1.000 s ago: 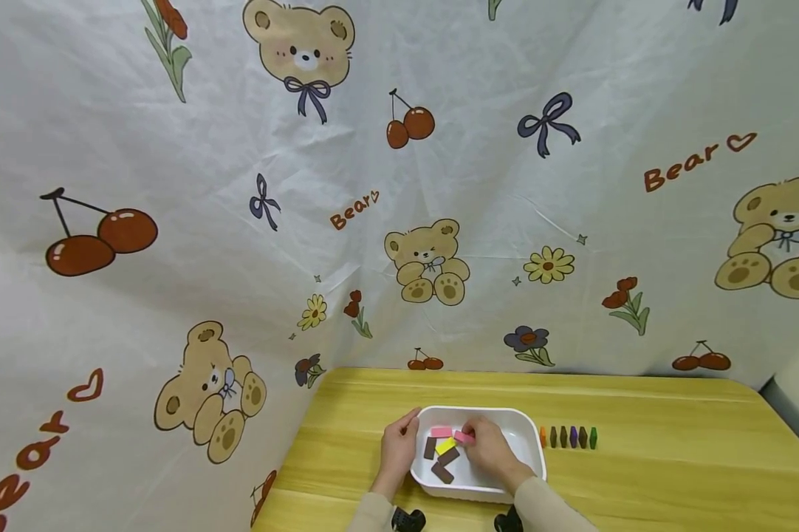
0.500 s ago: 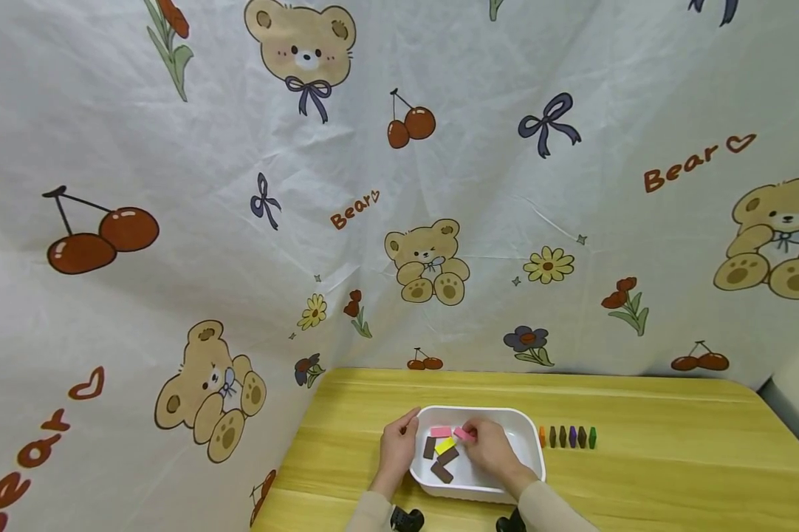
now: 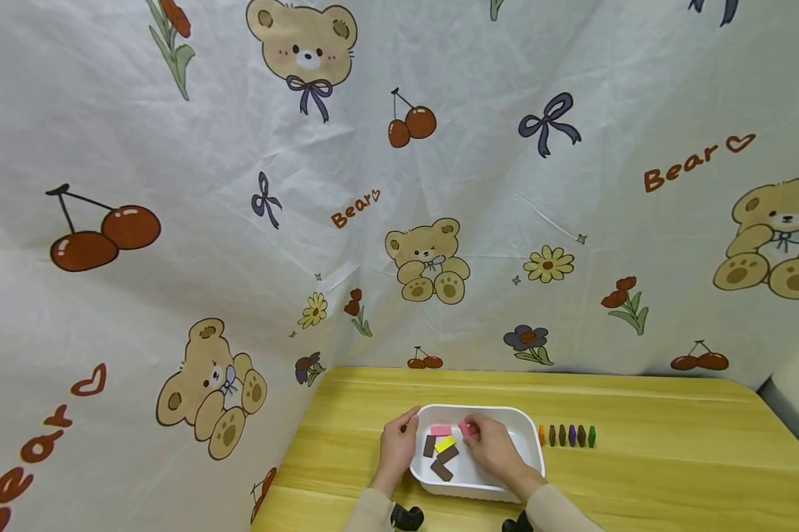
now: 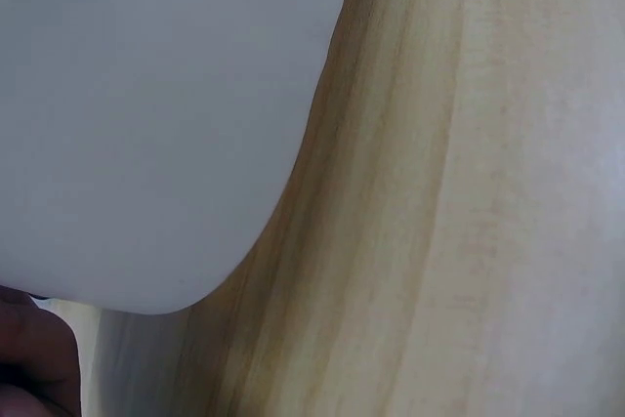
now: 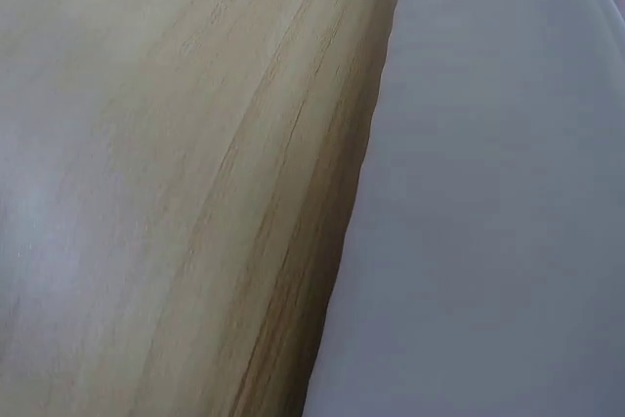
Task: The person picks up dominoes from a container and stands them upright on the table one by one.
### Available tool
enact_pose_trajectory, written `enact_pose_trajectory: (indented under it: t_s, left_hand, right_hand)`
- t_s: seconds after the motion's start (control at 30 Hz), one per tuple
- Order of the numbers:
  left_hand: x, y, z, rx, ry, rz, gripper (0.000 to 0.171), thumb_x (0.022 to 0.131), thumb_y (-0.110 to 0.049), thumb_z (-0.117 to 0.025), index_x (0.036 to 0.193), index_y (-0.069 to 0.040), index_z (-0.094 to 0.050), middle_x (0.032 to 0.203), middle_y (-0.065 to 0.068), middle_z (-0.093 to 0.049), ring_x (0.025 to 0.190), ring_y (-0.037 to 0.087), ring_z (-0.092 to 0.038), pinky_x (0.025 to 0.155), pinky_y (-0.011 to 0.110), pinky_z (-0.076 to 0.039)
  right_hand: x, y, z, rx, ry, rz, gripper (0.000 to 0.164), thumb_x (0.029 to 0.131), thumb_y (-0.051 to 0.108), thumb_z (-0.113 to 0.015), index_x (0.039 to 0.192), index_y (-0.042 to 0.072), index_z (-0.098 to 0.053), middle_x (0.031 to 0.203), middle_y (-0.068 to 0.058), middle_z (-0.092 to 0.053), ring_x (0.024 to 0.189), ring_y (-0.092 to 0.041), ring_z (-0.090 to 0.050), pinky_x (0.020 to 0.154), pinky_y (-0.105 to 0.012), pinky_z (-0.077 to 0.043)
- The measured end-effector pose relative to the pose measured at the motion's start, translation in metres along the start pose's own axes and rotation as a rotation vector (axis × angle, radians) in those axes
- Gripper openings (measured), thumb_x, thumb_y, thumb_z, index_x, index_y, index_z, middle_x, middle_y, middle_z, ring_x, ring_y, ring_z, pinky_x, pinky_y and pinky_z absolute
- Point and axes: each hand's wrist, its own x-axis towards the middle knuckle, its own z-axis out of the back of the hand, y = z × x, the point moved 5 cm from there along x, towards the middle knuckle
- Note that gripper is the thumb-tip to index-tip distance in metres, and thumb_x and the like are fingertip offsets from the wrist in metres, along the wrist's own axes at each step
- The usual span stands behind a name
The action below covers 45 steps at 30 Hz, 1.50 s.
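Note:
A white plastic tub (image 3: 477, 486) stands on the table in the head view. My left hand (image 3: 397, 447) holds it at its left rim. Over the tub's inside, my right hand (image 3: 495, 447) pinches a pink domino (image 3: 464, 427) between thumb and fingers. Another pink domino (image 3: 441, 430) lies flat by the back wall. A yellow domino (image 3: 445, 444) touches a brown domino (image 3: 448, 454), with further brown ones around them. The left wrist view shows the tub's outer wall (image 4: 156, 134) and a bit of hand (image 4: 39, 349) at the lower left corner.
Right of the tub, a row of several dominoes (image 3: 567, 436) stands on edge on the wooden table (image 3: 672, 451): orange, brown, purple and green. A white cloth (image 3: 479, 185) printed with bears hangs behind and to the left. Black wrist devices (image 3: 407, 517) show at the bottom.
The pink domino in my right hand has turned to a steeper angle and moved slightly up, away from the yellow one. My left hand has stayed at the tub.

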Motion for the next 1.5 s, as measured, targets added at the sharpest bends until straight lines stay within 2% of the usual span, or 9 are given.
enact_pose_trajectory:
  t_s: [0.17, 0.33, 0.43, 0.6, 0.83, 1.13, 1.27, 1.37, 1.5]
  left_hand:
    - [0.004, 0.006, -0.002, 0.002, 0.004, 0.007, 0.029, 0.104, -0.01, -0.057, 0.126, 0.0, -0.072, 0.133, 0.023, -0.068, 0.13, 0.043, -0.059, 0.11, 0.055, -0.048]
    - [0.006, 0.009, -0.002, -0.014, 0.013, 0.01, 0.029, 0.104, -0.01, -0.057, 0.126, 0.0, -0.072, 0.133, 0.024, -0.067, 0.131, 0.044, -0.058, 0.11, 0.056, -0.048]
    - [0.007, 0.011, -0.003, -0.013, 0.016, 0.007, 0.029, 0.104, -0.011, -0.057, 0.127, 0.0, -0.072, 0.134, 0.023, -0.067, 0.131, 0.044, -0.058, 0.11, 0.056, -0.048]
    - [0.01, 0.016, -0.006, -0.007, 0.014, 0.004, 0.029, 0.104, -0.012, -0.057, 0.127, -0.001, -0.072, 0.134, 0.023, -0.067, 0.13, 0.044, -0.058, 0.109, 0.055, -0.049]
    - [0.022, 0.039, -0.012, 0.025, -0.008, -0.008, 0.029, 0.105, -0.014, -0.057, 0.127, -0.003, -0.072, 0.133, 0.021, -0.069, 0.128, 0.042, -0.061, 0.107, 0.053, -0.051]
    - [0.022, 0.041, -0.013, 0.009, -0.001, 0.004, 0.03, 0.105, -0.016, -0.057, 0.128, -0.004, -0.073, 0.134, 0.02, -0.068, 0.13, 0.042, -0.06, 0.109, 0.054, -0.05]
    - [0.026, 0.048, -0.016, 0.022, -0.014, 0.013, 0.03, 0.106, -0.018, -0.057, 0.128, -0.008, -0.073, 0.134, 0.018, -0.069, 0.13, 0.04, -0.06, 0.109, 0.052, -0.05]
    - [0.028, 0.053, -0.018, 0.042, -0.026, -0.005, 0.029, 0.106, -0.019, -0.058, 0.127, -0.008, -0.074, 0.132, 0.017, -0.07, 0.128, 0.04, -0.062, 0.107, 0.051, -0.052]
    - [0.028, 0.051, -0.016, 0.024, -0.015, -0.01, 0.029, 0.105, -0.018, -0.059, 0.126, -0.007, -0.074, 0.131, 0.019, -0.07, 0.126, 0.041, -0.062, 0.106, 0.053, -0.052]
  right_hand:
    - [-0.007, 0.024, 0.018, 0.057, -0.018, 0.008, 0.021, 0.082, -0.006, -0.077, 0.1, -0.001, -0.068, 0.081, -0.001, -0.062, 0.074, -0.01, -0.053, 0.065, -0.024, -0.051]
    - [-0.011, 0.031, 0.025, 0.069, 0.0, -0.024, 0.023, 0.081, -0.007, -0.076, 0.102, -0.001, -0.068, 0.082, -0.002, -0.062, 0.074, -0.01, -0.056, 0.065, -0.023, -0.052]
    - [-0.011, 0.03, 0.026, 0.081, 0.021, -0.042, 0.022, 0.082, -0.007, -0.075, 0.102, 0.0, -0.068, 0.082, -0.002, -0.062, 0.076, -0.012, -0.057, 0.066, -0.023, -0.053]
    - [-0.008, 0.017, 0.021, 0.092, 0.044, -0.039, 0.024, 0.081, -0.007, -0.075, 0.1, 0.005, -0.067, 0.083, -0.001, -0.063, 0.076, -0.011, -0.06, 0.067, -0.022, -0.054]
    - [-0.01, 0.008, 0.019, 0.122, 0.094, -0.002, 0.024, 0.081, -0.006, -0.076, 0.098, 0.007, -0.065, 0.086, -0.001, -0.064, 0.077, -0.006, -0.06, 0.068, -0.02, -0.056]
    - [-0.022, 0.015, 0.028, 0.18, 0.141, 0.055, 0.023, 0.081, -0.006, -0.075, 0.097, 0.006, -0.064, 0.085, -0.001, -0.063, 0.077, -0.005, -0.062, 0.068, -0.02, -0.057]
    - [-0.023, 0.007, 0.026, 0.176, 0.146, 0.057, 0.023, 0.081, -0.005, -0.075, 0.098, 0.006, -0.064, 0.086, -0.001, -0.064, 0.078, -0.005, -0.062, 0.07, -0.021, -0.058]
    - [-0.024, -0.001, 0.026, 0.161, 0.149, 0.048, 0.023, 0.082, -0.005, -0.076, 0.099, 0.007, -0.065, 0.088, 0.0, -0.065, 0.08, -0.004, -0.063, 0.072, -0.021, -0.059]
    - [-0.026, -0.005, 0.031, 0.167, 0.155, 0.032, 0.023, 0.083, -0.002, -0.076, 0.1, 0.009, -0.065, 0.089, 0.0, -0.066, 0.08, -0.003, -0.063, 0.071, -0.021, -0.059]
